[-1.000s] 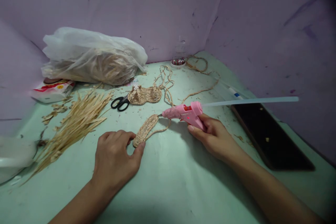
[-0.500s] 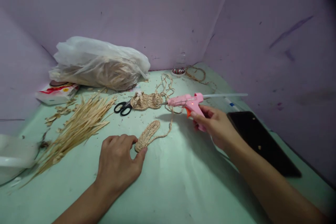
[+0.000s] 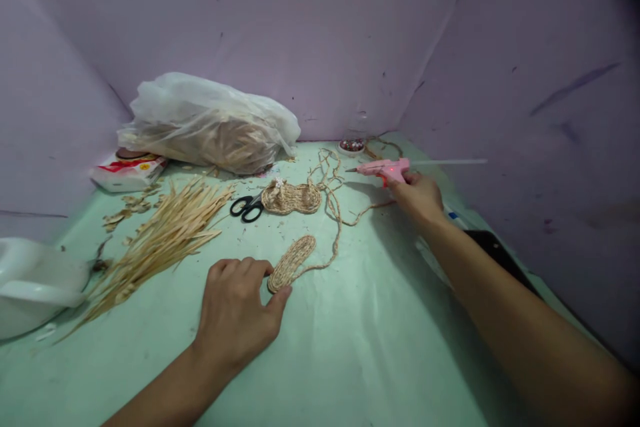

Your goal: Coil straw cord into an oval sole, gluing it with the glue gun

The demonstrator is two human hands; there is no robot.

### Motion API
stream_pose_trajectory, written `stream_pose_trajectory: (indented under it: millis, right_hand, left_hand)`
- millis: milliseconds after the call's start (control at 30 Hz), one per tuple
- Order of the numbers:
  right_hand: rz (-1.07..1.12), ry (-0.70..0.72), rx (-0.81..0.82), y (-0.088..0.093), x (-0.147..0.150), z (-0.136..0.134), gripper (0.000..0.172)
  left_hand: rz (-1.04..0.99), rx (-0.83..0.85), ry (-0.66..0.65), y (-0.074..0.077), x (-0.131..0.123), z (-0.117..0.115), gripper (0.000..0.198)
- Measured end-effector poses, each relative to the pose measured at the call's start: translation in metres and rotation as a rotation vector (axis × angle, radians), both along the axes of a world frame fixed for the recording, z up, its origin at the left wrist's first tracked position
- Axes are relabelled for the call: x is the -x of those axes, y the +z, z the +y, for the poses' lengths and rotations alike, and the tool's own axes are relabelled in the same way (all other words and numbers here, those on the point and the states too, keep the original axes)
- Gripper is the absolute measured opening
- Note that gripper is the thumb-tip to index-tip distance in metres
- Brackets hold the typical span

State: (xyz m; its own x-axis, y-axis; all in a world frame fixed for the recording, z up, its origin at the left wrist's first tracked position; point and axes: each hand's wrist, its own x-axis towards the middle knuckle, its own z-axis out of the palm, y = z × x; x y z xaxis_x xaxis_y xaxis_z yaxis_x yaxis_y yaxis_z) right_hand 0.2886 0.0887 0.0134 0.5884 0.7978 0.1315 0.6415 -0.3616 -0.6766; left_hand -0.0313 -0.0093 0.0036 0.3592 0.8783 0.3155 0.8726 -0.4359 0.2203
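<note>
My left hand (image 3: 245, 303) rests on the table and grips the near end of a small woven straw sole (image 3: 293, 262) between thumb and index finger. A braided cord (image 3: 336, 247) runs from the sole towards the back. Farther right, my right hand (image 3: 419, 195) is wrapped round a pink hot glue gun (image 3: 385, 169), its nozzle pointing left and a red light lit. A long clear glue stick (image 3: 450, 161) sticks out of its rear. Beyond the sole lies a finished-looking pair of woven straw soles (image 3: 295, 199), side by side, with black-handled scissors (image 3: 247, 208) against them.
A bundle of dry straw (image 3: 165, 237) lies at left, near a white plastic jug (image 3: 37, 287). Behind it are a white-and-red box (image 3: 127, 175) and a plastic bag of fibre (image 3: 215, 127). A jar of beads (image 3: 351, 145) stands at the back. A dark tablet (image 3: 493, 250) lies right, partly behind my forearm.
My right hand has carried the glue gun away from the soles, towards the back right. My left hand keeps its hold on the straw sole. The view has shifted slightly left.
</note>
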Motion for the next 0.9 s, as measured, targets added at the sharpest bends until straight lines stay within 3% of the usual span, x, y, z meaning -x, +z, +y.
stream_pose_trajectory:
  millis: [167, 300, 333, 400, 467, 500, 567, 667, 900]
  right_hand:
    - [-0.135, -0.094, 0.131, 0.005, 0.002, -0.007, 0.023]
    - [-0.286, 0.055, 0.044, 0.021, 0.033, -0.034, 0.023]
    - [-0.331, 0.170, -0.080, 0.024, 0.045, -0.044, 0.021]
    - [-0.250, 0.605, -0.246, 0.027, 0.071, -0.065, 0.012]
    - [-0.271, 0.981, -0.232, 0.023, 0.094, -0.082, 0.010]
    - [-0.345, 1.061, -0.208, 0.019, 0.103, -0.088, 0.009]
    - [-0.454, 1.112, -0.141, 0.011, 0.115, -0.094, 0.008]
    - [-0.532, 1.078, -0.078, 0.002, 0.120, -0.095, 0.011]
    - [-0.566, 1.061, -0.068, 0.002, 0.121, -0.098, 0.020]
  left_hand:
    - [0.004, 0.007, 0.009, 0.002, -0.002, -0.001, 0.021]
    - [0.004, 0.018, 0.001, 0.002, -0.002, -0.001, 0.021]
    - [0.003, 0.026, -0.001, 0.002, -0.002, 0.000, 0.021]
    - [-0.002, 0.038, 0.002, 0.002, -0.002, 0.000, 0.022]
    - [-0.009, 0.045, 0.005, 0.001, -0.002, 0.000, 0.022]
    - [-0.014, 0.048, 0.004, 0.001, -0.001, -0.001, 0.022]
    - [-0.021, 0.053, -0.002, 0.001, -0.001, -0.001, 0.022]
    - [-0.034, 0.059, -0.016, 0.002, -0.001, 0.000, 0.021]
    - [-0.032, 0.067, -0.091, 0.004, 0.006, 0.002, 0.026]
